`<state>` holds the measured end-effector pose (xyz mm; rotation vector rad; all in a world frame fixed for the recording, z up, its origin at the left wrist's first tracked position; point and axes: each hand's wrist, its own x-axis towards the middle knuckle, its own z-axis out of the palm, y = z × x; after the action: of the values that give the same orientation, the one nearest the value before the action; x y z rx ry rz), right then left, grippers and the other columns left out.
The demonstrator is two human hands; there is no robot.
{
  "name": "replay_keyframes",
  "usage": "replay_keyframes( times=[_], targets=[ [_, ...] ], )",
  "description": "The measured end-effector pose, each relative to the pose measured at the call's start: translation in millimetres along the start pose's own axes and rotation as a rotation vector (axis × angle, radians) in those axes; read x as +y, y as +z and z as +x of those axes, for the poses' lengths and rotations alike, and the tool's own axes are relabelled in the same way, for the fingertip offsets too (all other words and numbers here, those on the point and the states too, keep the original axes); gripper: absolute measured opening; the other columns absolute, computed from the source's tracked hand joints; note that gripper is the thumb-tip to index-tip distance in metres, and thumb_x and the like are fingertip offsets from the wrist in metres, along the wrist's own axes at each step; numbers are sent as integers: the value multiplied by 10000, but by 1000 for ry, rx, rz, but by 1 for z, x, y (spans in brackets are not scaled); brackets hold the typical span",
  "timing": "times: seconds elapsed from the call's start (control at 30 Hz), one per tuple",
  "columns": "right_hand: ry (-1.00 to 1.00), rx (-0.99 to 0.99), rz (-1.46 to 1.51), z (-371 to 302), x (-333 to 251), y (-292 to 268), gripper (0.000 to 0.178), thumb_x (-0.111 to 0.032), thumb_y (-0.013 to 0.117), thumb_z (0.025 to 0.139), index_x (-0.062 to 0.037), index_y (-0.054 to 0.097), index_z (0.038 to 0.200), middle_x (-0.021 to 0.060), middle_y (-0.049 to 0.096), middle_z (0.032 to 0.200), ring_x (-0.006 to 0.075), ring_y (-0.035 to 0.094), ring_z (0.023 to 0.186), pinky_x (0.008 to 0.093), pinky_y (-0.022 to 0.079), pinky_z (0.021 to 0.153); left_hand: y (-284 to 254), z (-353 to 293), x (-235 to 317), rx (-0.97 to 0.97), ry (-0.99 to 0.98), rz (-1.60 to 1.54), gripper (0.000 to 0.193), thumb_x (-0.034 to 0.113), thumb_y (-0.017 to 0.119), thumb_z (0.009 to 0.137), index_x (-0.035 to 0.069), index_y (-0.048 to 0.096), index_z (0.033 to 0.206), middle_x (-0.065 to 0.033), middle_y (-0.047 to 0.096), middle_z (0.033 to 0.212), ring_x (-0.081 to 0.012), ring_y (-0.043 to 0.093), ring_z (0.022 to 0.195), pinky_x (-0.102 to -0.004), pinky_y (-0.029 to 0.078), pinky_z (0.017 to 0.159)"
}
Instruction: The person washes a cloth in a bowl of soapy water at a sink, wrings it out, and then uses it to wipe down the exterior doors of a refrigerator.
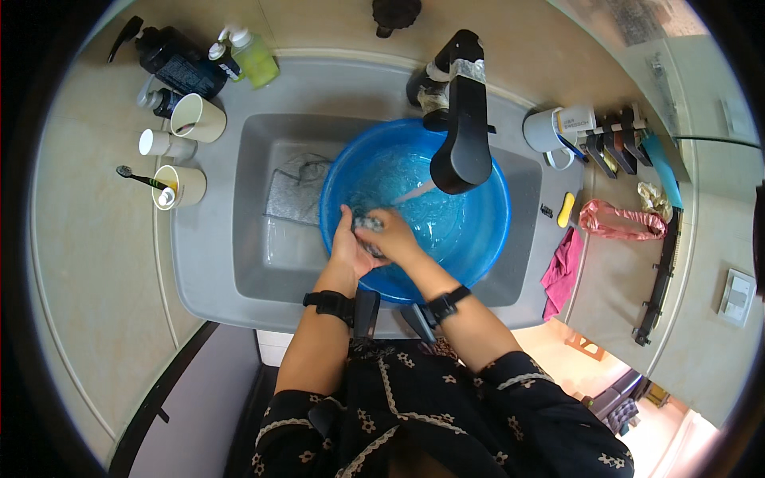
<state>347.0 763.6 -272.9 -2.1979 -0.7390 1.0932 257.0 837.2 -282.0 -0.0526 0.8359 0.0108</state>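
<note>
While a mottled grey wad (366, 225) sits bunched at eight o'clock in the basin (507, 219), the left hand (348, 250) cradles it, half open, and the right hand (395, 237) pinches it, fingers curled.

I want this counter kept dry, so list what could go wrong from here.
Water running from the black faucet into the blue basin might splash over its rim. The small grey bundle between left hand and right hand could drip outside, being near the basin's left edge. The black wristbands, close to that water, might also get wet.
</note>
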Motion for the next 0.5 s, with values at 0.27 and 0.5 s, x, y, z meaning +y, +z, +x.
replay_keyframes(
  times=[0.27, 0.5],
  targets=[
    [7, 100, 219, -60, -27, -21, 378, -388, 666, 763, -48, 621, 920, 130, 621, 752, 242, 599, 676, 340, 465, 609, 9, 14, -20, 136, -59, 5, 328, 399, 591, 839, 85, 539, 919, -89, 589, 796, -240, 594, 660, -387, 474, 526],
    [45, 208, -248, -49, -40, -33, 342, -436, 531, 797, -125, 662, 857, 179, 636, 756, 353, 619, 741, 413, 487, 663, 28, 2, -39, 121, 57, -25, 291, 343, 521, 884, 81, 544, 1009, -73, 590, 847, -218, 594, 733, -379, 490, 594]
  ],
)
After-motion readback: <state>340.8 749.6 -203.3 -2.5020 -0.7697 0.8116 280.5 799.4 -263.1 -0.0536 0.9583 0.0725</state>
